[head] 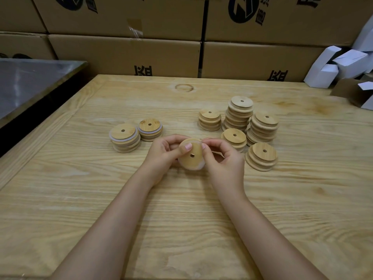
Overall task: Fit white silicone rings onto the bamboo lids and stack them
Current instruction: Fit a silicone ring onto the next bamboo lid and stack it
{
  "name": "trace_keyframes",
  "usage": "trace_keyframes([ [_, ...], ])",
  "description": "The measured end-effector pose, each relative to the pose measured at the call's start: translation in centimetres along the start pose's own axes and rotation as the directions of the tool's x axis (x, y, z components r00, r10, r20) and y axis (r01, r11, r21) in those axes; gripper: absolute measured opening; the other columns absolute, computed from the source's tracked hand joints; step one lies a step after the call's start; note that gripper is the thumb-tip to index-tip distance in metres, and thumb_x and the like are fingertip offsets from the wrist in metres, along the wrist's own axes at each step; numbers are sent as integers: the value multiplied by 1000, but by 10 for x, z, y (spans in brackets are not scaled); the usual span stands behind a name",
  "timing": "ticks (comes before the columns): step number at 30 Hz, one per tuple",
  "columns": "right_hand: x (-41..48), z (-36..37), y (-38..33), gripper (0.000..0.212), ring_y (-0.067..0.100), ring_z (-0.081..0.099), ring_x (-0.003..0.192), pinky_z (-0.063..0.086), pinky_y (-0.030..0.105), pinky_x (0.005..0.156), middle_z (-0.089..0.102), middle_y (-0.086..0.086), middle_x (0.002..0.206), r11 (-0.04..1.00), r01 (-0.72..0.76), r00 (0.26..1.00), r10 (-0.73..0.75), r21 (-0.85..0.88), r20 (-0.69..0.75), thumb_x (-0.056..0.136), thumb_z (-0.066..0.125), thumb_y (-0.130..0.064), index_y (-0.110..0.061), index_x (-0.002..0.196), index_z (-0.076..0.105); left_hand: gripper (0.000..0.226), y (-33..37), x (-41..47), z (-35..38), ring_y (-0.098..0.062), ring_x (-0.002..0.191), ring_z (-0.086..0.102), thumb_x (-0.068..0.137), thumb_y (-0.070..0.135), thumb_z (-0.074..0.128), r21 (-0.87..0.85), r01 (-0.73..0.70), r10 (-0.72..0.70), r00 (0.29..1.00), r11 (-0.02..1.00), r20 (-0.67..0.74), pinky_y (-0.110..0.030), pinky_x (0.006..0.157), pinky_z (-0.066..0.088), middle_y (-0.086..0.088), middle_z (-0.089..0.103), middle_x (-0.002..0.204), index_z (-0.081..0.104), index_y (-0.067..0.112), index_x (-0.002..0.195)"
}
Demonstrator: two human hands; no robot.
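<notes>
Centre of the frame, the bamboo lid point(191, 153) is up off the table point(181, 219), held between both hands. It's a flat disc, so there is no long axis to speak of. What counts is its facing: the broad face with the small hole is tipped up and towards the person, top edge leaning away. The white silicone ring point(198, 167) shows as a pale band along the lower rim and a little up the left side. Whether it is seated round the top I can't tell, because the thumbs point(187, 147) cover that edge.

The left hand point(161, 156) curls round the lid from the left with its thumb on the face. The right hand point(224, 158) pinches the upper right rim, fingers bent in. Both are closed on the one lid, and neither is nearer than the other.

Left and slightly above the hands stand two ringed stacks point(125, 138), white edges peeking out, so I'd guess the left hand has the shorter reach to set this one down. Right of the hands is a cluster of plain stacks point(239, 114) with no white that I can see, and those are the right hand's to draw from.

Cardboard cartons point(125, 55) run along the back, and small white boxes point(343, 61) are heaped at upper right.
</notes>
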State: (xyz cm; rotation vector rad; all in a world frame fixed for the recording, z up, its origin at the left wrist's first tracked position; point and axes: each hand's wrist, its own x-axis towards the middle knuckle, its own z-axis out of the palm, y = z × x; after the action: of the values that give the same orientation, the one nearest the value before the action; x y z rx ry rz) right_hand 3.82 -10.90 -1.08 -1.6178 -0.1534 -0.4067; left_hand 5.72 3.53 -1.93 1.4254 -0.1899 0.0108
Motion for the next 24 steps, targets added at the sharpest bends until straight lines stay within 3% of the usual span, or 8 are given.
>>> trace_keyframes([
  [3, -2, 0, 0, 12, 14, 64, 81, 53, 36, 78, 68, -6, 82, 979, 103, 994, -107, -174, -17, 82, 70, -10, -21, 84, 66, 23, -1, 0, 3, -8, 65, 66, 72, 20, 64, -32, -5, 4, 999, 999, -38, -26, 57, 56, 2, 72, 72, 65, 12, 93],
  [6, -3, -1, 1, 9, 15, 63, 78, 51, 35, 76, 67, -3, 82, 907, 239, 964, -263, -346, -25, 80, 69, -7, -11, 87, 67, 25, -1, 1, 2, -11, 65, 67, 72, 20, 64, -83, -8, 2, 997, 997, -72, -29, 57, 56, 0, 72, 73, 63, 10, 95],
  [10, -3, 0, 0, 13, 3, 64, 81, 51, 23, 77, 66, -15, 79, 977, 84, 992, -101, -194, -78, 83, 67, -6, -19, 79, 66, 24, -2, 3, 2, -11, 67, 68, 72, 17, 64, -90, -14, 9, 998, 996, -56, -27, 57, 56, 0, 73, 74, 61, 10, 94],
  [14, -1, 1, 0, 18, -7, 62, 70, 44, 6, 66, 66, -15, 74, 999, -48, 994, 48, -4, -100, 84, 66, -3, -20, 75, 65, 23, -4, 5, 1, -11, 69, 67, 72, 16, 62, -131, -13, 7, 999, 991, -52, -27, 60, 56, 1, 72, 75, 60, 12, 94],
  [19, 2, 1, -1, 18, -8, 62, 69, 45, 7, 66, 68, -9, 78, 989, -105, 992, 111, 106, -53, 83, 66, -1, -16, 73, 66, 21, -5, 6, 0, -10, 72, 68, 72, 14, 60, -190, -13, 4, 999, 982, -48, -28, 63, 57, 1, 72, 76, 59, 12, 94],
  [24, 4, -2, -2, 16, -7, 63, 72, 45, 7, 66, 69, -7, 80, 994, -86, 996, 87, 66, -12, 83, 68, -4, -18, 76, 67, 21, -4, 6, -1, -11, 72, 67, 73, 14, 60, -222, 10, -17, 999, 975, -27, -30, 65, 56, 1, 72, 77, 58, 12, 94],
])
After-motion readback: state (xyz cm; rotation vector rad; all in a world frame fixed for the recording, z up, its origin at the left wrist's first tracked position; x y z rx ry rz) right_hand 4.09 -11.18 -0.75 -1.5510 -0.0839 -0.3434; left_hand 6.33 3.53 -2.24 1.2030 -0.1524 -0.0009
